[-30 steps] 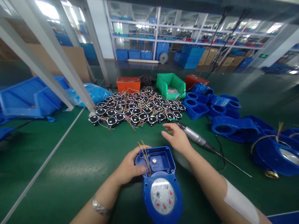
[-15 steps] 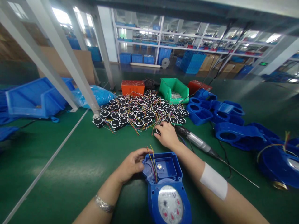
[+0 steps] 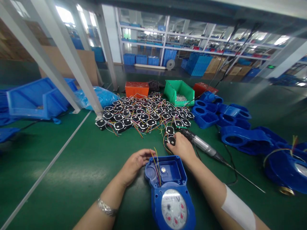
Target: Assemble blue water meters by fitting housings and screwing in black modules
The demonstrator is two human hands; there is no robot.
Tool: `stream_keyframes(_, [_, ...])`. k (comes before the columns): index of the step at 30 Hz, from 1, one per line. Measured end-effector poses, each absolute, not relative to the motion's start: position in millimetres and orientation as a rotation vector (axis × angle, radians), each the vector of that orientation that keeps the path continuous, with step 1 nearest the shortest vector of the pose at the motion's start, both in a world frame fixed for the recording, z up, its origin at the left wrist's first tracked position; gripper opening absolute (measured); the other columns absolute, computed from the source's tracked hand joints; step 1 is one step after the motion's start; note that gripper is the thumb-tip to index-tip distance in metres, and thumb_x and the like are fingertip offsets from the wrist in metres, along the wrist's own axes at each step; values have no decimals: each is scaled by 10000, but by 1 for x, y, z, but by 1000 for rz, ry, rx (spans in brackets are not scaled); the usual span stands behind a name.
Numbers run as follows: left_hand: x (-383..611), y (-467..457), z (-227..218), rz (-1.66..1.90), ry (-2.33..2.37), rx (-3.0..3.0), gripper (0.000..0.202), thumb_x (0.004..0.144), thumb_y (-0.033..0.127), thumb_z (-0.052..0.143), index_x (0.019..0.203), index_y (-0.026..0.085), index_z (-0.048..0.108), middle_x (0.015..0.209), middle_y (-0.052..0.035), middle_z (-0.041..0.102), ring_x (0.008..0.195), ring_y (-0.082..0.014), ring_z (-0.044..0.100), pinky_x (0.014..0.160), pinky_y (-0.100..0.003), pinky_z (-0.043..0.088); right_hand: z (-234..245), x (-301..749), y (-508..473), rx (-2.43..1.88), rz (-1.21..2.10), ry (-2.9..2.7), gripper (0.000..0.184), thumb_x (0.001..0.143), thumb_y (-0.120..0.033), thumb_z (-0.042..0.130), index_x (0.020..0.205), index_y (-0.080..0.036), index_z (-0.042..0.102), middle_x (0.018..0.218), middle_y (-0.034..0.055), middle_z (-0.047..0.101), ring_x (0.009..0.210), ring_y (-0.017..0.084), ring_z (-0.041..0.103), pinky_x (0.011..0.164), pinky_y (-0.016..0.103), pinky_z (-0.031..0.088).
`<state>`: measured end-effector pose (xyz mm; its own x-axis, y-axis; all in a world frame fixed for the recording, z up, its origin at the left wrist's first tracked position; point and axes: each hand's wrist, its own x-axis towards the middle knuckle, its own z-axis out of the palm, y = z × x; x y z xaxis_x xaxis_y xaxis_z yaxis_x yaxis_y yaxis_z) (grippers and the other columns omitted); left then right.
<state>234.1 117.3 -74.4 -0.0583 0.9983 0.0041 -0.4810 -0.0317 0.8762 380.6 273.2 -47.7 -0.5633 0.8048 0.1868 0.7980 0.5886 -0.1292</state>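
A blue water meter [image 3: 172, 204] lies in front of me, its open box [image 3: 171, 171] at the top showing a shallow recess and a few thin coloured wires standing up. My left hand [image 3: 135, 166] is at the box's upper left corner, fingers loosely bent and apart, fingertips by the rim; whether they touch it I cannot tell. To the right and above the box, my right hand [image 3: 183, 147] pinches a small black wired module [image 3: 171, 140] with a white edge. Another such module [image 3: 170, 130] lies just beyond it.
Many similar black modules [image 3: 143, 117] with tangled wires spread across the green surface. An electric screwdriver [image 3: 203, 145] lies right of my right hand. Beyond are a green bin [image 3: 178, 92] of small parts and an orange box [image 3: 137, 89]. Blue housings [image 3: 244, 137] are piled at right.
My right hand has drawn back from the pile toward me and slightly right, bringing a black module with it. My left thumb has come away from the box's edge.
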Motion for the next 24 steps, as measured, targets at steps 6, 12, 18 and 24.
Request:
stream_keyframes(6, [232,121,-71,1704,999,672,529,753,565,462,1005,107,545,955,-130,586,908,-221,530,780,-334,412,-35,381,273,-1311,141,-2564,235,723,-253,639,830,-152,455,751,5,527,656,151,509,558,219,328])
stream_keyframes(12, [217,143,-26,1700,1508,1043,394,738,430,563,1018,153,552,1027,-89,580,972,-207,511,829,-345,401,8,381,273,-1159,150,-2489,248,679,-272,690,799,-166,501,744,-19,536,686,142,503,569,207,328])
stream_keyframes(18, [225,164,47,1394,1797,1877,410,677,355,650,1014,135,579,1056,-84,554,1006,-216,480,880,-371,377,57,376,240,-754,180,-2456,174,681,-220,663,793,-152,549,759,0,550,714,148,510,604,213,360])
stream_keyframes(24, [240,128,79,1450,1906,2193,131,811,219,475,773,169,590,897,-25,607,889,-169,540,807,-306,410,87,395,212,-586,255,-2432,156,758,-253,586,886,-168,555,874,24,560,790,164,531,693,260,427])
